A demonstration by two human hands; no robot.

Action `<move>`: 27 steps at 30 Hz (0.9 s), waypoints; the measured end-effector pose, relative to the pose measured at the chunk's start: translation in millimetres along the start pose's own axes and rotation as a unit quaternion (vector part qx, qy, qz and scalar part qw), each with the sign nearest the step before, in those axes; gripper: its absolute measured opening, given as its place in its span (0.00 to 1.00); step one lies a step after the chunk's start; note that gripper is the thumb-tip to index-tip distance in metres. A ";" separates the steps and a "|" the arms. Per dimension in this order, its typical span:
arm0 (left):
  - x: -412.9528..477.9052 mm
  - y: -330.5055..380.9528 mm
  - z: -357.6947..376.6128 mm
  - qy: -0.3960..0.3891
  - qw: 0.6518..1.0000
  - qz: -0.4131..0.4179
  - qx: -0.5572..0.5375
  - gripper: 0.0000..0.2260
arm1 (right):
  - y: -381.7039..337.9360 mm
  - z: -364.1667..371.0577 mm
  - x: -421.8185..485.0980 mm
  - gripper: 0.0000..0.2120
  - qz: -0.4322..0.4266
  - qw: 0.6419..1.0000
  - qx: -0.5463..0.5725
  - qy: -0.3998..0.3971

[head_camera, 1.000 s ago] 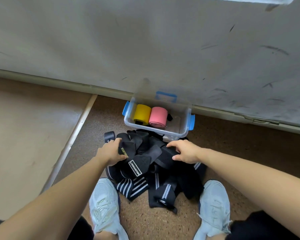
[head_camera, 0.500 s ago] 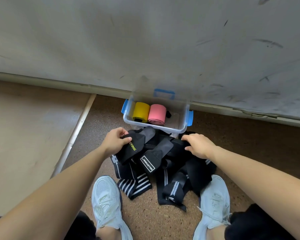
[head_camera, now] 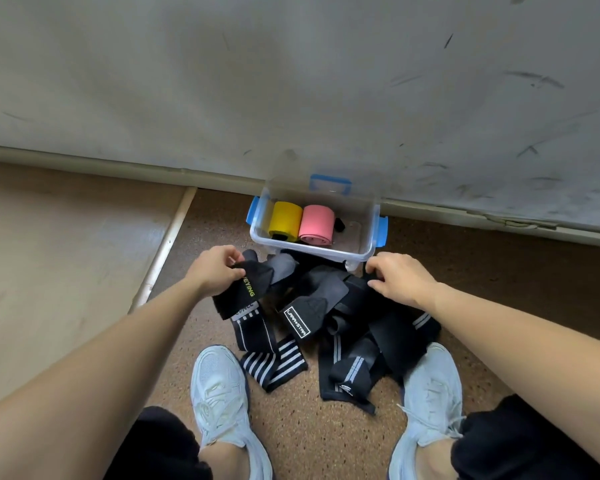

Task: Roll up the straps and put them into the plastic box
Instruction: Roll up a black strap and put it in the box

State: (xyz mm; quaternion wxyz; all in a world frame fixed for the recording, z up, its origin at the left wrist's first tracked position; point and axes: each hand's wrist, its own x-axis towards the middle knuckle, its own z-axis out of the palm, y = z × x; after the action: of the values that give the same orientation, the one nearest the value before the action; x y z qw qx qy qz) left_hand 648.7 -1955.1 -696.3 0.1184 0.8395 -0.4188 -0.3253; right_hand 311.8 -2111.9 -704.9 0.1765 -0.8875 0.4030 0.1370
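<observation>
Two rolls in plastic box (head_camera: pixel 326 253)
Its yellow roll (head_camera: pixel 286 220) lies nine o'clock of pink roll (head_camera: pixel 316 223); left hand (head_camera: pixel 215 270) and right hand (head_camera: pixel 400 278) pinch black straps (head_camera: pixel 329 303).

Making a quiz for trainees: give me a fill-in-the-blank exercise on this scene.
In the clear plastic box with blue clips, the roll beside the pink rolled strap is ____.
The left hand grips a ____ strap with yellow-green lettering.
The pile of black straps lies between two white ____.
Missing: yellow; black; shoes.
</observation>
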 end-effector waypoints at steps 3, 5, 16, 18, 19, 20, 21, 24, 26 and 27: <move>-6.4 12.9 14.4 0.035 0.996 0.033 0.073 0.12 | -12.5 8.3 0.0 0.20 0.012 0.998 0.047 -0.046; -10.6 24.7 26.8 0.045 0.994 0.075 0.067 0.12 | -15.6 14.5 -0.3 0.26 0.035 0.994 0.075 -0.074; -20.4 53.7 128.1 -0.107 0.985 0.070 0.114 0.34 | -22.1 29.9 6.1 0.20 0.072 0.974 0.212 -0.023; -12.4 46.9 123.2 -0.117 0.989 0.064 0.063 0.25 | -21.2 31.7 4.8 0.17 0.075 0.977 0.198 -0.017; -9.3 43.4 119.4 -0.128 0.990 0.065 0.006 0.19 | -21.2 32.3 4.4 0.15 0.076 0.980 0.185 -0.015; -8.4 41.8 116.0 -0.144 0.986 0.066 -0.061 0.12 | -21.3 32.9 4.5 0.12 0.077 0.983 0.169 -0.014; -8.1 40.8 112.3 -0.163 0.978 0.065 -0.116 0.07 | -20.9 33.4 4.4 0.09 0.076 0.985 0.151 -0.013; -4.1 32.4 95.4 -0.168 0.960 0.048 -0.220 0.06 | -10.6 33.2 2.5 0.05 0.071 0.994 0.084 -0.026; 0.3 15.4 76.5 -0.118 0.958 0.020 -0.260 0.08 | 6.0 31.1 -1.6 0.05 0.091 0.993 0.064 -0.041; 2.2 6.1 65.5 -0.090 0.961 0.002 -0.263 0.08 | 14.3 29.9 -3.7 0.04 0.104 0.991 0.069 -0.047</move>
State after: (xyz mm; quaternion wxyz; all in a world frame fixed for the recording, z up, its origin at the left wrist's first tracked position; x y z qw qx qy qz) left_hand 603.6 -1955.7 -744.2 0.2972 0.7454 -0.3293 -0.4976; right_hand 295.5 -2105.5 -733.2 0.2412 -0.8189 0.4929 0.1684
